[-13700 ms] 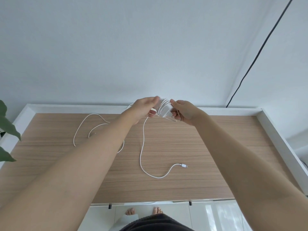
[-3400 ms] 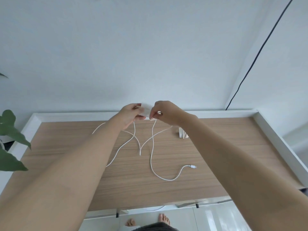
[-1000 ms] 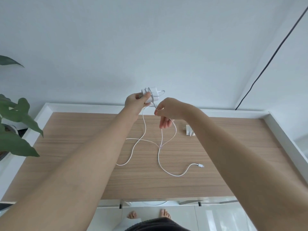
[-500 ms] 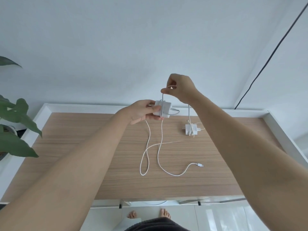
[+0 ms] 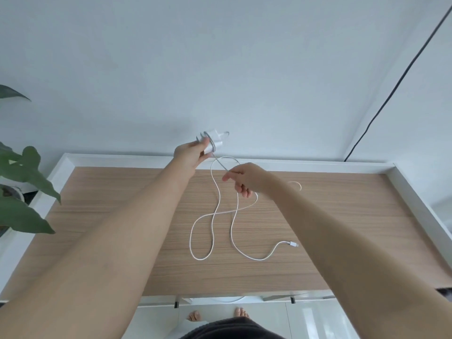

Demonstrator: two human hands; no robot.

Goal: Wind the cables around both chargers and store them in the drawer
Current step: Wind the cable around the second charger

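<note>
Fingers: left hand (image 5: 189,152) has its fingers curled round the white charger (image 5: 210,142), lifted above the far edge of the table; right hand (image 5: 244,178) pinches the white cable (image 5: 215,211) between thumb and forefinger, just below and right of the charger, the other fingers loosely bent downward
Charger: held in the air in front of the wall, a turn or two of cable already round its body
Cable: runs taut from the charger down to the right hand, then falls in slack loops onto the table; its plug end (image 5: 292,244) lies flat, right of the loops and well inside the near edge
Second charger: mostly hidden behind the right forearm; only a thin curl of its cable (image 5: 297,184) shows on the table
Edges: raised white rim (image 5: 413,189) borders the table on the left, far and right sides; near edge has no rim, and bare feet show on the floor beyond it
Open room: bare wood lies to the left of the loops and to the right of the plug end
Count: two hands, one charger plainly in view, one long cable, one plug end
Surface: light wooden table (image 5: 110,204) with fine grain running side to side
Room: pale plain wall behind; a thin black wire (image 5: 391,91) runs slantwise down the corner at right; green leaves (image 5: 22,189) hang over the left rim
</note>
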